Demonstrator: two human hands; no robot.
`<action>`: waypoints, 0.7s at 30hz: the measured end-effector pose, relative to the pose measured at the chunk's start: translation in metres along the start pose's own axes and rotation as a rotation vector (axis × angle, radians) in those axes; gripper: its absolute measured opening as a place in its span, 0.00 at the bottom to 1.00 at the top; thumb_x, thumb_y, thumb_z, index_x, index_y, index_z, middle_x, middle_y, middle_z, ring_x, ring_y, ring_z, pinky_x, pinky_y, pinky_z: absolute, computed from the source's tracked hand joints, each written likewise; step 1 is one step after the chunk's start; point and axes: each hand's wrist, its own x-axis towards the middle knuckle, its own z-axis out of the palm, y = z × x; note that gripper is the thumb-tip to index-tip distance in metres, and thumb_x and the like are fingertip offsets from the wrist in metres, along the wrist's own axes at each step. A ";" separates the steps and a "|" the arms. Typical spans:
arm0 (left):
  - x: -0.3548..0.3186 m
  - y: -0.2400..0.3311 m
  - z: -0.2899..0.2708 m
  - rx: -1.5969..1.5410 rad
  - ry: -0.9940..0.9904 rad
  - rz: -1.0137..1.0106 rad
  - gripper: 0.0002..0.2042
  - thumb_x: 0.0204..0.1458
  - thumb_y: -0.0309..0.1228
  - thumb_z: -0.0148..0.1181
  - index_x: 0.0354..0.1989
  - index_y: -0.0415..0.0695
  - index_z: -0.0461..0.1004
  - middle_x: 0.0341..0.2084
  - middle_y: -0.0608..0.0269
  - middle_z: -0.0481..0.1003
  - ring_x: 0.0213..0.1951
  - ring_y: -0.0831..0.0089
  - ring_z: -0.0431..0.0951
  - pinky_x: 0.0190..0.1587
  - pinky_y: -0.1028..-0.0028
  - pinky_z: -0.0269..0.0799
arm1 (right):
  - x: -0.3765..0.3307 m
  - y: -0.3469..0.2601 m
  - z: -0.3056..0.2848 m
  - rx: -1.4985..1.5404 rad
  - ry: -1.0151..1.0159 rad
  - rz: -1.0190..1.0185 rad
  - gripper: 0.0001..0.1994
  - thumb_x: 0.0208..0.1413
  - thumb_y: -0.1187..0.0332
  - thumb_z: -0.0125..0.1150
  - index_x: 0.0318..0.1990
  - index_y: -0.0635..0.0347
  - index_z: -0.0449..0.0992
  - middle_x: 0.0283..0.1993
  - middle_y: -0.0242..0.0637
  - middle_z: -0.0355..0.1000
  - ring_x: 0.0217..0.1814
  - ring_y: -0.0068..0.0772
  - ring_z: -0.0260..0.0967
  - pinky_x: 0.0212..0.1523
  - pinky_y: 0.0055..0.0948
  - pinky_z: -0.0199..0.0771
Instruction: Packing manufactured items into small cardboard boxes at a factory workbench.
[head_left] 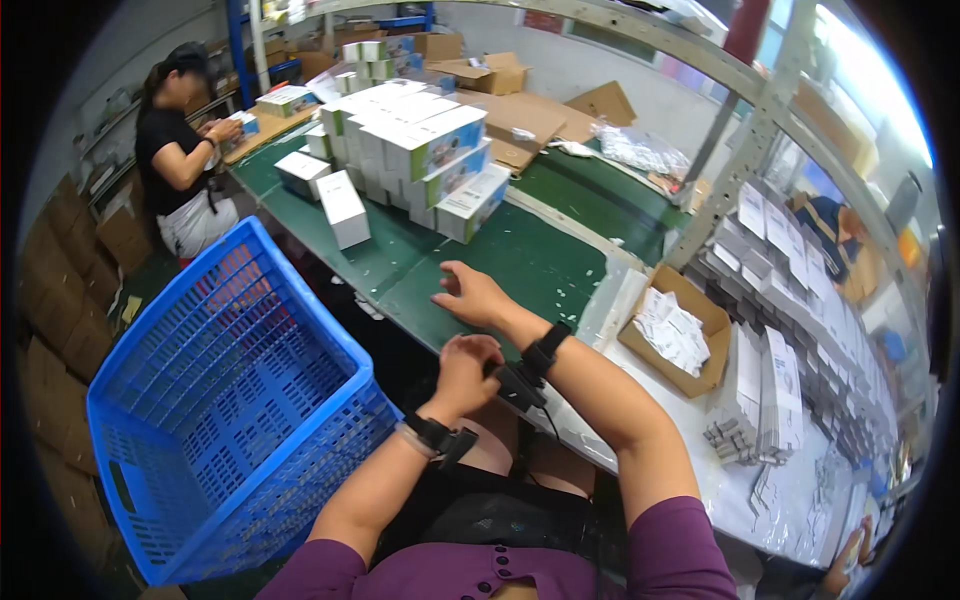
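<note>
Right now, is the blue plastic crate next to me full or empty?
Empty: the blue crate shows only its bare perforated floor and walls, nothing inside.

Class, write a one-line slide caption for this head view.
Right hand rests on the green table while left hand touches its wrist device, beside a blue basket and stacked boxes.

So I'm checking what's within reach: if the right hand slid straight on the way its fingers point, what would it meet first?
The right hand lies flat on the green table, fingers pointing left toward the near edge. Only bare table shows ahead, then the edge; beyond and lower stands the blue crate. Depth is unclear.
</note>
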 end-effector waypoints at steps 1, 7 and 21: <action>0.013 0.003 -0.006 -0.268 -0.045 -0.262 0.14 0.47 0.33 0.63 0.43 0.47 0.74 0.41 0.62 0.75 0.47 0.62 0.74 0.56 0.62 0.65 | -0.018 0.014 -0.014 -0.021 0.016 0.022 0.34 0.51 0.59 0.69 0.63 0.64 0.62 0.59 0.53 0.69 0.59 0.44 0.71 0.57 0.35 0.71; 0.152 -0.005 -0.023 -1.058 0.614 -0.501 0.11 0.53 0.29 0.58 0.43 0.46 0.65 0.32 0.70 0.67 0.33 0.80 0.66 0.34 0.76 0.64 | -0.154 0.042 -0.073 -0.031 0.207 0.195 0.31 0.55 0.57 0.65 0.61 0.64 0.64 0.58 0.53 0.69 0.58 0.44 0.70 0.57 0.37 0.71; 0.326 -0.213 -0.107 -1.307 0.241 -0.666 0.30 0.65 0.45 0.46 0.70 0.41 0.54 0.70 0.52 0.52 0.68 0.58 0.56 0.69 0.63 0.50 | -0.299 0.093 -0.019 -0.430 0.454 0.128 0.46 0.43 0.42 0.64 0.65 0.64 0.60 0.73 0.60 0.47 0.78 0.60 0.36 0.74 0.58 0.29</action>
